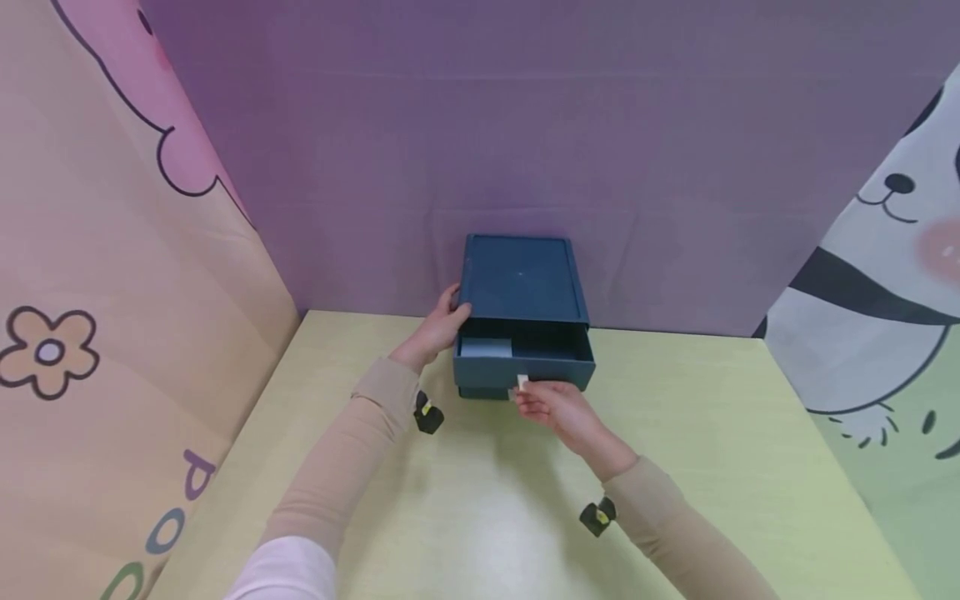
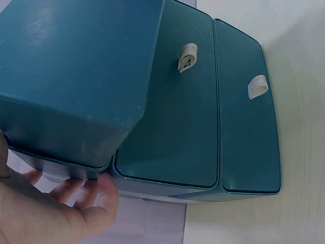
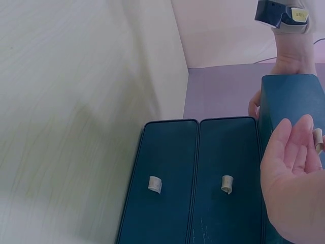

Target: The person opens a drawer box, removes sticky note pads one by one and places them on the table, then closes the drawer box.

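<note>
Right hand (image 1: 558,408), just below centre of the head view: thumb and fingers pinched together on the small white pull tab (image 1: 522,382). The tab is on the front of the dark teal, rectangular, plastic-looking top drawer (image 1: 483,368), which stands part-way out directly beyond my fingertips. Left hand (image 1: 438,327), left of centre: laid against the left side of the boxy dark teal cabinet (image 1: 521,279). Inside the drawer, at left, a pale rectangular patch (image 1: 486,347); can't tell what. Below, two closed teal drawers, right half of the left-wrist view. Pale yellow tabletop (image 1: 480,517) across the lower frame.
</note>
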Demonstrator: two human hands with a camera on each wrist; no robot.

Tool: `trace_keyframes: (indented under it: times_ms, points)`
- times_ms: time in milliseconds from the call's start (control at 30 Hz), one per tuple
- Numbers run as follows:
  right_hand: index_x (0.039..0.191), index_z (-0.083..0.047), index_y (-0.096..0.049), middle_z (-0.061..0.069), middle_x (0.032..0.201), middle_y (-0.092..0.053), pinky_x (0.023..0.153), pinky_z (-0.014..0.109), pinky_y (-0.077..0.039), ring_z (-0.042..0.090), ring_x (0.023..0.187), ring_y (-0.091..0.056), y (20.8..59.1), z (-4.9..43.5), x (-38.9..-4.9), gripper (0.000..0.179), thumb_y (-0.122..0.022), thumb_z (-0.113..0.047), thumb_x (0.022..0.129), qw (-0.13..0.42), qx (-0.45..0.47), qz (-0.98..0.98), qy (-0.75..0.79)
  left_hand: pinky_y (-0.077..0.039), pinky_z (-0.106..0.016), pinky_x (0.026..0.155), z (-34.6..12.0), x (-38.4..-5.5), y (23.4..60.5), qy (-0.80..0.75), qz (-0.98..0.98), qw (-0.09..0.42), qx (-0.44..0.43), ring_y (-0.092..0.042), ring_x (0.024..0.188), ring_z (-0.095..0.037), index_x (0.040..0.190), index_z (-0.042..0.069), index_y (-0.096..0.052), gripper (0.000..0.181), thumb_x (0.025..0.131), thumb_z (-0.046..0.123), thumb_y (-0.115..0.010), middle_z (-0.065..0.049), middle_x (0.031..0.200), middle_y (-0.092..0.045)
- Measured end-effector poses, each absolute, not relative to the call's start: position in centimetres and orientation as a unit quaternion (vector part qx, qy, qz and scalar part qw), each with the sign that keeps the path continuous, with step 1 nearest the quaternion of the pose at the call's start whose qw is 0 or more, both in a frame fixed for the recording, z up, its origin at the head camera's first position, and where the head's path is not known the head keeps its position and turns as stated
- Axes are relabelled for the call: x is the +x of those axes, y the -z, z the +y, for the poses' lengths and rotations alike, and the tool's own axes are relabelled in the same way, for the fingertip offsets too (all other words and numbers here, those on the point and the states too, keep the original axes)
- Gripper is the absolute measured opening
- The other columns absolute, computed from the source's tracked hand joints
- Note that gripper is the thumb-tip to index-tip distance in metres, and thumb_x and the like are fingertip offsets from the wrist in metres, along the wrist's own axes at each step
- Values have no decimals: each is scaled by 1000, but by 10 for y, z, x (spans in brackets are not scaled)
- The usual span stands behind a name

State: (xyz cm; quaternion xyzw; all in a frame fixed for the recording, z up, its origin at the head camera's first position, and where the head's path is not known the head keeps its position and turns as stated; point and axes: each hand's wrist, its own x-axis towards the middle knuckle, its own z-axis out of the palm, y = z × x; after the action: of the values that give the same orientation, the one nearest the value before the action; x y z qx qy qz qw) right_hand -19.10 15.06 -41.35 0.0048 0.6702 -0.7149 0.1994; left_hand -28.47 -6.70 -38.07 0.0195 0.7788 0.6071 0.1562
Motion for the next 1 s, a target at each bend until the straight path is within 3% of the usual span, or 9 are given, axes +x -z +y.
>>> trace_keyframes:
  times_ms: [1000]
  points:
    - [116, 22, -51, -6, 77, -68, 74, 18, -54, 4, 71, -63, 413, 156, -185, 37, -51, -8, 96, 206, -24, 658, 724, -33, -54, 108, -65, -287, 383, -616, 773, 151, 18, -20, 144, -30, 153, 25, -4, 63, 101, 36, -37, -12, 159, -6]
